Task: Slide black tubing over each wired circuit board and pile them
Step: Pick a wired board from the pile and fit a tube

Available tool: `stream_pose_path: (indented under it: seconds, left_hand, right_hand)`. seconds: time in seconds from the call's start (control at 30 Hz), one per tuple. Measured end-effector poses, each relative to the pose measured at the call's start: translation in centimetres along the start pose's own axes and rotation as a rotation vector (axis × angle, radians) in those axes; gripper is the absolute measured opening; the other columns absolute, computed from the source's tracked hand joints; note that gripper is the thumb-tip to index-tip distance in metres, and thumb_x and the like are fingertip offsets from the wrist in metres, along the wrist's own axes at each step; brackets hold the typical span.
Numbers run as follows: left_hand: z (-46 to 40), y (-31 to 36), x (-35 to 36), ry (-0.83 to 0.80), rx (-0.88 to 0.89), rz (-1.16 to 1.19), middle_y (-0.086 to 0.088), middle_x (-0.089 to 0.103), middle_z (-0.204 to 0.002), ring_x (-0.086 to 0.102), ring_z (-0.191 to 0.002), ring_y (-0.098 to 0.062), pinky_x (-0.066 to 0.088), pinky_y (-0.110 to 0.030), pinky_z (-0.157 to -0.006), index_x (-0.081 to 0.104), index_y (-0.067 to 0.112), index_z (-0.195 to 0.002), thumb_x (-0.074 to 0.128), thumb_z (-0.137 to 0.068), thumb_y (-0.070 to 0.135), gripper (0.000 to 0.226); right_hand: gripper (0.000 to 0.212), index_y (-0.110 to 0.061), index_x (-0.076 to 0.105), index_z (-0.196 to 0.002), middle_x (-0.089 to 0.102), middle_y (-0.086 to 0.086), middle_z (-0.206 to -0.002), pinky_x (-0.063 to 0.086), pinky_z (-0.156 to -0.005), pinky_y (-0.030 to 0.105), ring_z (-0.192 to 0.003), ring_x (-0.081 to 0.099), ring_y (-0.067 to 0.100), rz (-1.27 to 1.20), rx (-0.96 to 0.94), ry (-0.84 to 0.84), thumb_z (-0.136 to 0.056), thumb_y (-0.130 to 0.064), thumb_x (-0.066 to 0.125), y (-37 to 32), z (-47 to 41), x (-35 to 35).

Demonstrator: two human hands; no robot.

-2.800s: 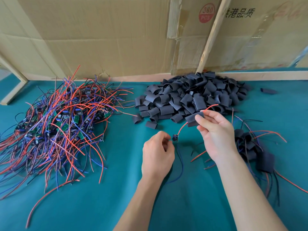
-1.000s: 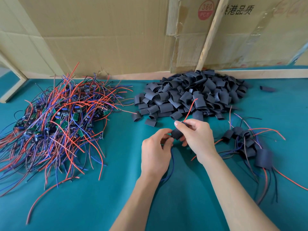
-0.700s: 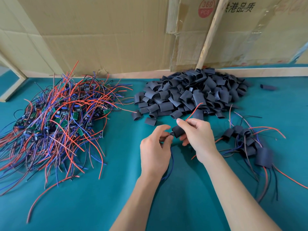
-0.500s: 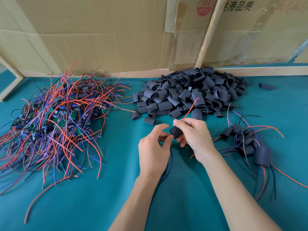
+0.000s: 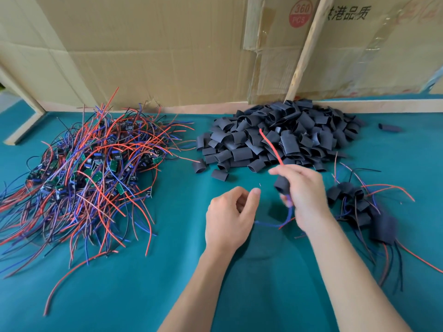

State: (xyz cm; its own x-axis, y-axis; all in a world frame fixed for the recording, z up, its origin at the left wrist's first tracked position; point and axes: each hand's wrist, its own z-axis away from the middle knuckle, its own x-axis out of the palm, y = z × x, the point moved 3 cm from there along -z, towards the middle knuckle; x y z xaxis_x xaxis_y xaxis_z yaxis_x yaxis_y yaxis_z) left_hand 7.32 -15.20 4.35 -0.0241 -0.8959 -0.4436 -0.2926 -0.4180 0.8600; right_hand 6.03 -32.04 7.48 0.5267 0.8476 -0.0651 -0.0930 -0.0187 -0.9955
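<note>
The right hand [image 5: 304, 195], slightly blurred, is raised just above the teal desk [image 5: 119, 295] near the centre of the view. Its fingers are curled round a sleeved board [image 5: 282, 185], a short piece of black tubing with a red wire [image 5: 272, 147] sticking up toward 12 o'clock and blue wires [image 5: 288, 212] trailing down from its lower end toward the desk.

The left hand [image 5: 231, 216] sits just at 9 o'clock of the right one, apart from the sleeved board. Its fingers are loosely curled, thumb and forefinger tips close together; whether it pinches the end of a thin wire cannot be told, and nothing else is in its grasp.

At 12 o'clock of the hands lies the heap of tubing pieces [image 5: 275, 135], short black sleeves piled against the cardboard wall [image 5: 155, 49] at the back of the desk. One stray sleeve [image 5: 389, 127] lies by itself at 2 o'clock, near the right edge.

At 9 to 10 o'clock, well apart from the hands, spreads the tangle of bare boards [image 5: 91, 168], small green circuit boards buried in red, blue and black wires.

At 3 o'clock, just beside the right hand, is the finished pile [image 5: 359, 207], a small cluster of sleeved boards with wires running out toward the near right corner.
</note>
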Motion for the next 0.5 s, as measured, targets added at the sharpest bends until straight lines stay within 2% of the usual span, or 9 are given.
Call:
stream_pose_path:
  seconds: [0.1, 0.2, 0.23, 0.3, 0.37, 0.43, 0.5]
  left_hand:
    - [-0.1, -0.1, 0.0, 0.003, -0.047, -0.023, 0.017, 0.052, -0.053, 0.044, -0.053, -0.012, 0.031, -0.026, -0.053, 0.043, 0.03, -0.057, 0.05, -0.091, 0.05, 0.04]
    - [-0.3, 0.0, -0.1, 0.0, -0.064, -0.056, 0.016, 0.054, -0.055, 0.048, -0.056, -0.012, 0.036, -0.028, -0.055, 0.051, 0.026, -0.063, 0.049, -0.087, 0.043, 0.029]
    - [-0.4, 0.0, -0.1, -0.003, -0.072, -0.059, 0.013, 0.055, -0.056, 0.05, -0.058, -0.014, 0.04, -0.029, -0.057, 0.055, 0.024, -0.067, 0.048, -0.086, 0.042, 0.027]
    - [-0.3, 0.0, -0.1, -0.013, -0.082, -0.063, 0.009, 0.058, -0.06, 0.053, -0.061, -0.017, 0.048, -0.032, -0.061, 0.06, 0.021, -0.073, 0.046, -0.083, 0.04, 0.026]
    - [-0.3, 0.1, -0.1, -0.022, -0.089, -0.063, 0.008, 0.059, -0.062, 0.054, -0.063, -0.019, 0.051, -0.033, -0.063, 0.061, 0.021, -0.075, 0.045, -0.081, 0.04, 0.025]
    - [-0.3, 0.1, -0.1, -0.031, -0.1, -0.058, 0.01, 0.059, -0.062, 0.053, -0.063, -0.018, 0.051, -0.034, -0.064, 0.06, 0.022, -0.076, 0.045, -0.08, 0.039, 0.023]
    - [-0.3, 0.1, -0.1, -0.041, -0.11, -0.05, 0.011, 0.06, -0.063, 0.055, -0.065, -0.018, 0.052, -0.034, -0.064, 0.06, 0.023, -0.077, 0.045, -0.081, 0.038, 0.021]
  right_hand:
    - [0.019, -0.02, 0.08, -0.075, 0.058, -0.005, -0.058, 0.035, -0.041, 0.02, -0.055, 0.044, 0.023, 0.013, -0.054, 0.179, -0.072, -0.036, 0.07, -0.8, -0.7, -3.6]
    - [0.023, -0.03, 0.08, -0.077, 0.063, 0.006, -0.059, 0.046, -0.063, 0.039, -0.064, 0.054, 0.027, 0.252, -0.138, 0.283, -0.081, -0.049, 0.066, -1.7, -0.1, -7.2]
    - [0.026, -0.031, 0.079, -0.077, 0.069, 0.003, -0.06, 0.05, -0.071, 0.042, -0.067, 0.061, 0.026, 0.294, -0.129, 0.275, -0.083, -0.051, 0.064, -1.9, 0.2, -8.1]
    - [0.035, -0.028, 0.079, -0.076, 0.075, 0.0, -0.067, 0.054, -0.079, 0.044, -0.08, 0.071, 0.029, 0.527, -0.119, 0.256, -0.084, -0.054, 0.058, -2.1, 0.9, -9.5]
    - [0.045, -0.023, 0.078, -0.08, 0.076, 0.004, -0.077, 0.048, -0.074, 0.04, -0.088, 0.067, 0.039, 0.831, -0.154, 0.282, -0.084, -0.058, 0.05, -3.2, 1.6, -10.1]
    - [0.038, -0.021, 0.078, -0.094, 0.077, 0.011, -0.092, 0.046, -0.081, 0.042, -0.098, 0.064, 0.042, 0.933, -0.227, 0.338, -0.09, -0.052, 0.055, -5.3, 1.9, -9.3]
    - [0.018, -0.023, 0.078, -0.097, 0.078, 0.006, -0.09, 0.047, -0.083, 0.038, -0.096, 0.067, 0.035, 0.832, -0.345, 0.332, -0.093, -0.035, 0.065, -7.4, 2.2, -6.2]
